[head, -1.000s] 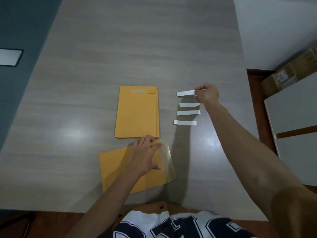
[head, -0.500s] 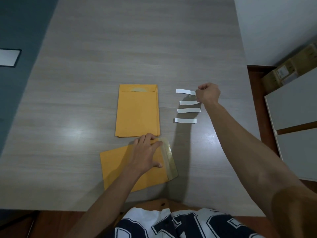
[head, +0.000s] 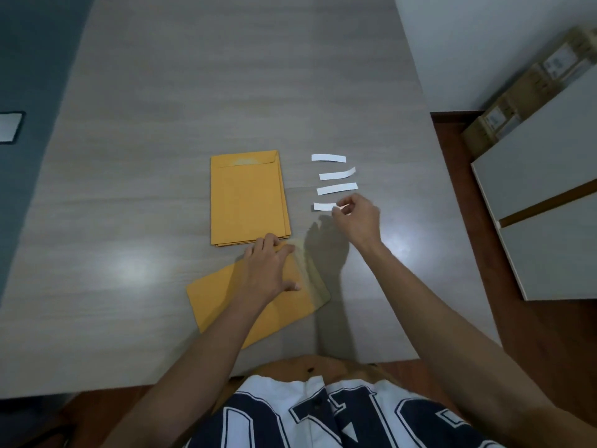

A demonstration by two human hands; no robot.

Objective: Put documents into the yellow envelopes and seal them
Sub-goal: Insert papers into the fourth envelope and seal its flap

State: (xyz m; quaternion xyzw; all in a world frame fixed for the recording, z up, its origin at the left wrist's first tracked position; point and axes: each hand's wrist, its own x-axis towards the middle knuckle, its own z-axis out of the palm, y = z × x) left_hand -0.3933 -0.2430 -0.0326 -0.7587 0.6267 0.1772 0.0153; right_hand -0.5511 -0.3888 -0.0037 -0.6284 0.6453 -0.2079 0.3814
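The grey wood-grain table (head: 161,124) carries everything, and the work sits close to the person's edge of it, within easy reach of both arms. Largest on it is the stack of yellow envelopes (head: 248,198), squared up and lying flap end away from the person, probably parked as the supply or the finished pile; which of the two cannot be told. Touching its near edge lies the single yellow envelope (head: 223,299), turned at an angle with its open flap (head: 311,276) pointing right, toward the working hand. The pale, glossy band along that flap looks like bare adhesive, so this envelope seems ready for sealing. Whether a document is already inside cannot be seen.

The left hand (head: 268,270) lies flat across the envelope near its mouth, fingers spread and fairly straight, pressing rather than gripping. That appears meant to keep the paper from sliding while the other hand is busy.

The right hand (head: 355,218) hovers to the right, fingers curled in, thumb and forefinger closing on the end of the nearest white strip (head: 324,206); whether they actually have it pinched is too blurred to tell. Three more white strips (head: 337,189) lie in a loose column beyond it, likely peeled liner backings set aside out of the way.
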